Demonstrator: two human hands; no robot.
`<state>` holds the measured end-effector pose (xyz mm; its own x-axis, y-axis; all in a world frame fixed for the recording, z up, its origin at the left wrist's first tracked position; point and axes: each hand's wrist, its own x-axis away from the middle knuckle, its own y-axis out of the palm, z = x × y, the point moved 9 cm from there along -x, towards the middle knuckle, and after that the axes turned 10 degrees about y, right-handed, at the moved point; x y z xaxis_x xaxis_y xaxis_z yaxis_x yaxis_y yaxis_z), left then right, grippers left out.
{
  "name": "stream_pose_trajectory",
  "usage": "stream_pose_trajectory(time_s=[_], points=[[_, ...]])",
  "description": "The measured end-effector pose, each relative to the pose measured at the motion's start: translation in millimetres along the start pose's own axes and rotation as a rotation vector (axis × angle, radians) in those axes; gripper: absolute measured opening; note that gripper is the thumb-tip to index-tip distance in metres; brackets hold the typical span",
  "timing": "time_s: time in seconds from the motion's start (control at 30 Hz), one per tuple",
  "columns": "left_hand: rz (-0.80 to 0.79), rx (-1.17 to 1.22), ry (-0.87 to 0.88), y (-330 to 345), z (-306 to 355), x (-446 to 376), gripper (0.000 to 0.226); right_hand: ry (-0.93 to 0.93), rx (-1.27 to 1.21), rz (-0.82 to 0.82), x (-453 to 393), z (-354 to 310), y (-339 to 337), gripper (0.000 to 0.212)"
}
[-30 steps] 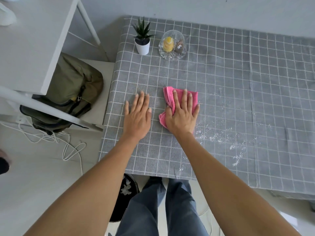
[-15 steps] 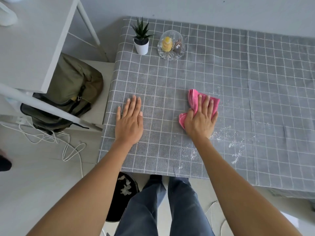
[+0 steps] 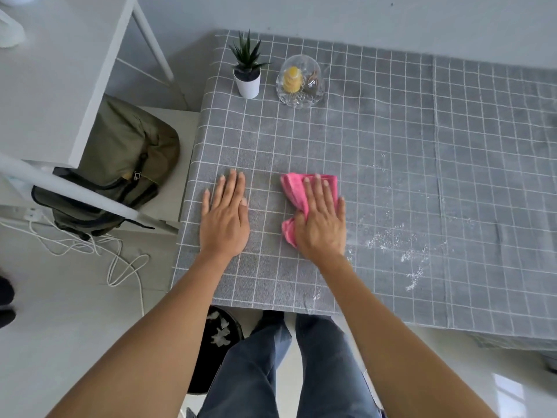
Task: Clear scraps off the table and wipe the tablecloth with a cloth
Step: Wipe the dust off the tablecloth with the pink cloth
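A grey checked tablecloth (image 3: 391, 140) covers the table. My right hand (image 3: 322, 224) presses flat, fingers straight, on a crumpled pink cloth (image 3: 294, 188) near the front left of the table. My left hand (image 3: 224, 218) lies flat on the tablecloth a little to the left of the cloth, holding nothing. White crumbs (image 3: 394, 241) are scattered on the tablecloth to the right of my right hand, with a few near the front edge.
A small potted plant (image 3: 247, 70) and a clear glass dome dish (image 3: 300, 82) stand at the back left. A green backpack (image 3: 120, 164) sits on a stool left of the table. A black bin (image 3: 215, 345) stands under the front edge by my legs. White cables (image 3: 120, 267) lie on the floor.
My right hand slid the pink cloth to the right toward the crumbs, then back left to near its earlier place. My left hand stayed flat on the tablecloth.
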<state>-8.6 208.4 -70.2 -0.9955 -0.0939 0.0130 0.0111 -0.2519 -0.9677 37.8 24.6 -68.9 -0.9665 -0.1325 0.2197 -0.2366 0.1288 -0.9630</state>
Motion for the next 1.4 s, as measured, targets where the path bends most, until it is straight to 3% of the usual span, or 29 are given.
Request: stream_pose_trajectory(time_s=[0.13,0.27,0.53,0.63,0.8,0.9,1.0,1.07,1.2,1.4], points=[[0.008,0.019,0.005,-2,1,0,0.054,0.194,-0.006,0.035,-7,65,-14,0.066],[0.006,0.005,-0.01,-2,1,1,0.054,0.227,-0.138,0.051,-7,57,-17,0.067],[0.008,-0.01,-0.012,-2,2,0,0.056,-0.082,-0.112,-0.011,-1,-51,4,0.066],[0.021,0.002,-0.007,-4,2,0,0.054,-0.104,-0.153,-0.035,3,-63,7,0.073],[0.016,-0.003,-0.006,-3,1,0,0.054,-0.053,-0.135,-0.037,9,-20,2,0.071],[0.015,0.012,-0.003,-3,1,0,0.052,0.058,-0.049,-0.012,12,37,-5,0.075],[0.014,0.004,-0.008,-3,1,1,0.052,0.164,-0.138,0.024,17,93,-20,0.079],[0.013,-0.013,-0.008,-3,0,0,0.053,0.195,-0.153,0.052,21,104,-26,0.076],[-0.016,-0.018,-0.001,1,6,7,0.054,0.306,0.051,0.051,21,97,-21,0.068],[0.001,-0.016,0.009,5,25,44,0.056,-0.013,0.079,-0.027,31,-5,6,0.067]])
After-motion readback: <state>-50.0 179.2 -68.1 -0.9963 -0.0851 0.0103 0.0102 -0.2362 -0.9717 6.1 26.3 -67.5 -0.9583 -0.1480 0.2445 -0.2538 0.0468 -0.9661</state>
